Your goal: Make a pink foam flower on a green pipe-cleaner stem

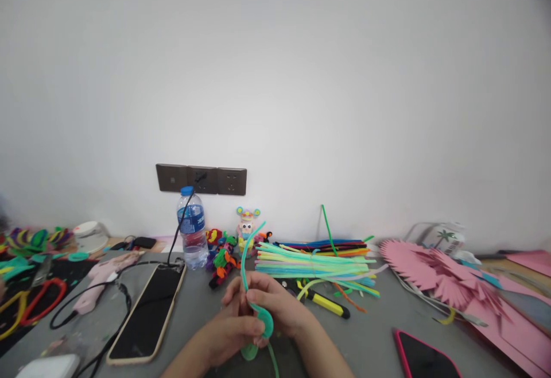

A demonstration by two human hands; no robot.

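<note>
A green pipe cleaner (244, 263) rises from between my two hands, its free end curving up and to the right. Its lower part is wound into a flat coil (267, 324), which my left hand (235, 326) pinches between thumb and fingers. My right hand (273, 300) closes on the pipe cleaner just above the coil, thumb against the strand. Below my fingers shows a second round green piece (248, 351), and a green strand (274, 361) hangs down beside it. How the pieces join is hidden by my fingers.
Behind my hands lies a bundle of coloured pipe cleaners (314, 263), with a yellow utility knife (325, 303) in front. A water bottle (193, 231), a phone (148, 315) and a pink glue gun (94, 286) with its cable are left. Scissors (47, 303) lie far left, pink paper (447, 280) right.
</note>
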